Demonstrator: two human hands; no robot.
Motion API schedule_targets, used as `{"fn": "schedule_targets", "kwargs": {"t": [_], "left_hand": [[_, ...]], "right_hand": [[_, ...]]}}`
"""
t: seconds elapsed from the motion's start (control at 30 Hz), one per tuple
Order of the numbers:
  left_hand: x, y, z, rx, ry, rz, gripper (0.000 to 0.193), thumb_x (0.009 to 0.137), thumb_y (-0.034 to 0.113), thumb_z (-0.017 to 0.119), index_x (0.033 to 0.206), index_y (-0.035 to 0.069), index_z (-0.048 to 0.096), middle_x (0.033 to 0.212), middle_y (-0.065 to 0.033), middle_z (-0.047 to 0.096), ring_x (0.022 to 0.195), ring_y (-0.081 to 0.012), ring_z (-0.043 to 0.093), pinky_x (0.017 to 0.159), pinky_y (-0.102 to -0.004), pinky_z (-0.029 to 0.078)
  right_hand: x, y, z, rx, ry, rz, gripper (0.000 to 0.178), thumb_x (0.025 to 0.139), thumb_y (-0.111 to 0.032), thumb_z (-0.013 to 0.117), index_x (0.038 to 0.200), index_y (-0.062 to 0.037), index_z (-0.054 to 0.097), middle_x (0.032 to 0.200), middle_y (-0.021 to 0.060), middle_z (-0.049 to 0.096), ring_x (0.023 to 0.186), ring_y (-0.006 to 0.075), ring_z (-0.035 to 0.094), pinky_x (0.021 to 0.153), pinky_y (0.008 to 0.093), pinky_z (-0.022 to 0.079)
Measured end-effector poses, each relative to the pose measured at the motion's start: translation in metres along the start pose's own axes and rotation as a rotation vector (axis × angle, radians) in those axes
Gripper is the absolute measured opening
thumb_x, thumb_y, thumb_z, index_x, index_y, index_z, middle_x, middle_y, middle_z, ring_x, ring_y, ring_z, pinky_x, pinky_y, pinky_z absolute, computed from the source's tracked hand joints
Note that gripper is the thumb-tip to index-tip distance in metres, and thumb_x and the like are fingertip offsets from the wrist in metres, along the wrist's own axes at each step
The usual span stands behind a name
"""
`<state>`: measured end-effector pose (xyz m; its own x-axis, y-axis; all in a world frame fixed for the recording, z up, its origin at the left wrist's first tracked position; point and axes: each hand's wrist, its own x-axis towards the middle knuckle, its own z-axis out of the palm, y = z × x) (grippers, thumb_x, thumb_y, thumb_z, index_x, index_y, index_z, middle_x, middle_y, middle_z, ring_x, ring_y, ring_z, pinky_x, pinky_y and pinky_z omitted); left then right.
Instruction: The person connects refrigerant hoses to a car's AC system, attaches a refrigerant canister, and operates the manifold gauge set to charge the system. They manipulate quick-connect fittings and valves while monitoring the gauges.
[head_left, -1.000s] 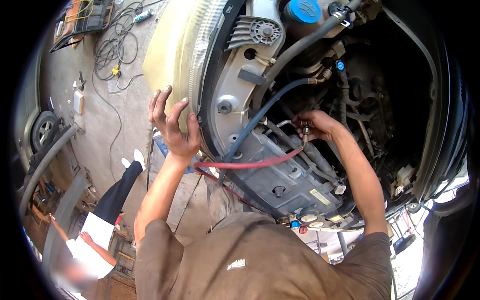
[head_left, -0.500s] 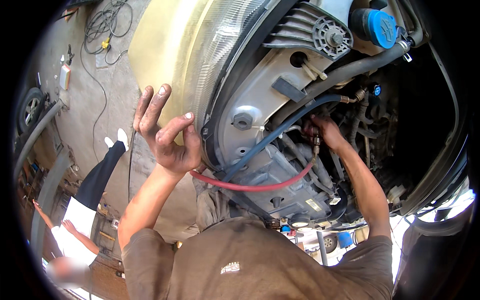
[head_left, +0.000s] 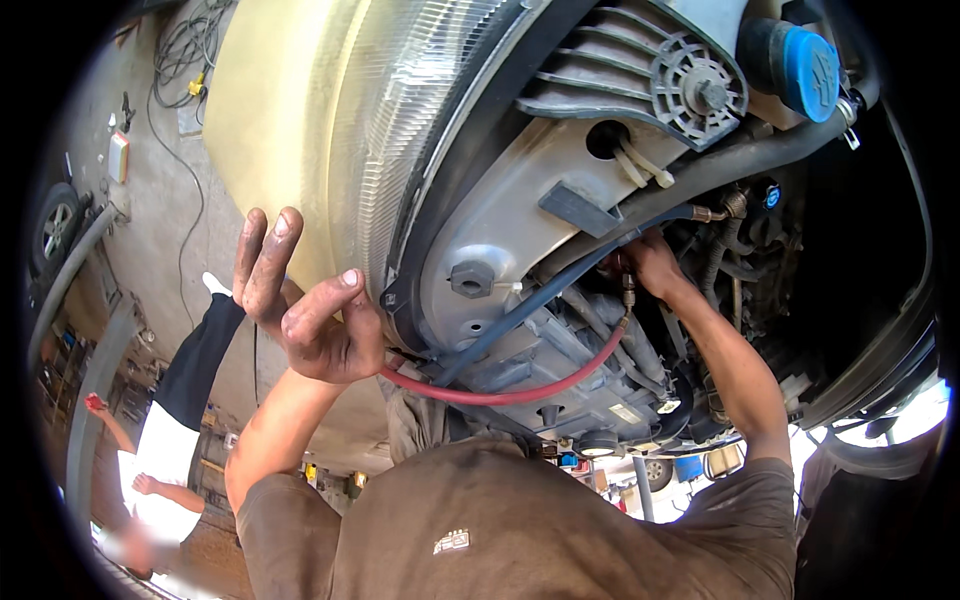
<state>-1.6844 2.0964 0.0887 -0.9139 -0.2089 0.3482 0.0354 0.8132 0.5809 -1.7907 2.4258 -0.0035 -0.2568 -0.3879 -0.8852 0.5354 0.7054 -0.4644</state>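
My left hand (head_left: 315, 315) is raised palm-up beside the yellowed headlight (head_left: 290, 120), fingers loosely curled and apart, with nothing in it. Inside the engine bay, my right hand (head_left: 658, 268) is closed round a dark red hose coupler (head_left: 622, 264); its fingertips are partly hidden. A metal fitting joins the coupler to a red hose (head_left: 500, 397), which bends left beneath my left hand. Across the front panel (head_left: 500, 225) runs a blue hose (head_left: 545, 300), passing just above the coupler to a metal fitting (head_left: 708, 214) at the right.
A blue reservoir cap (head_left: 812, 75) and a thick black hose (head_left: 745, 160) lie above my right hand. At the left, a person in a white shirt (head_left: 165, 450) stands on the concrete floor, near a coiled cable (head_left: 185, 55) and a wheel (head_left: 57, 225).
My left hand sits lower and slightly left, fingers still apart. My right hand stays on the coupler, now partly behind the blue hose. The view has shifted closer to the headlight.
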Motion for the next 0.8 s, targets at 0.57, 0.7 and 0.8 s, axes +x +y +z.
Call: {"fn": "schedule_targets", "kwargs": {"t": [0.57, 0.7, 0.8], "left_hand": [[0.006, -0.002, -0.002, -0.003, -0.076, 0.063, 0.020, 0.073, 0.003, 0.047, 0.090, 0.012, 0.051, 0.123, -0.0203, 0.042, 0.120, -0.0347, 0.036, 0.101, -0.0478, 0.026], [0.005, -0.003, 0.002, -0.007, 0.023, 0.049, 0.025, 0.062, 0.003, 0.049, 0.082, 0.016, 0.056, 0.118, -0.0171, 0.050, 0.117, -0.0298, 0.040, 0.100, -0.0432, 0.028], [0.006, -0.001, 0.006, -0.048, 0.054, 0.024, 0.023, 0.061, 0.002, 0.052, 0.079, 0.015, 0.059, 0.120, -0.0142, 0.051, 0.119, -0.0323, 0.038, 0.100, -0.0395, 0.027]], "right_hand": [[-0.013, -0.015, 0.014, 0.121, 0.251, 0.253, 0.034, 0.087, -0.031, 0.045, 0.080, -0.0004, 0.059, 0.059, 0.0067, 0.057, 0.049, 0.0168, 0.055, 0.044, 0.0290, 0.040], [-0.028, -0.020, 0.012, -0.207, 0.336, 0.046, 0.027, 0.080, -0.027, 0.058, 0.088, -0.0009, 0.059, 0.066, 0.0110, 0.060, 0.052, 0.0186, 0.057, 0.048, 0.0296, 0.043], [-0.038, -0.022, 0.002, -0.437, 0.241, -0.086, 0.027, 0.076, -0.022, 0.062, 0.091, 0.0000, 0.059, 0.068, 0.0113, 0.060, 0.051, 0.0178, 0.055, 0.048, 0.0289, 0.042]]}}
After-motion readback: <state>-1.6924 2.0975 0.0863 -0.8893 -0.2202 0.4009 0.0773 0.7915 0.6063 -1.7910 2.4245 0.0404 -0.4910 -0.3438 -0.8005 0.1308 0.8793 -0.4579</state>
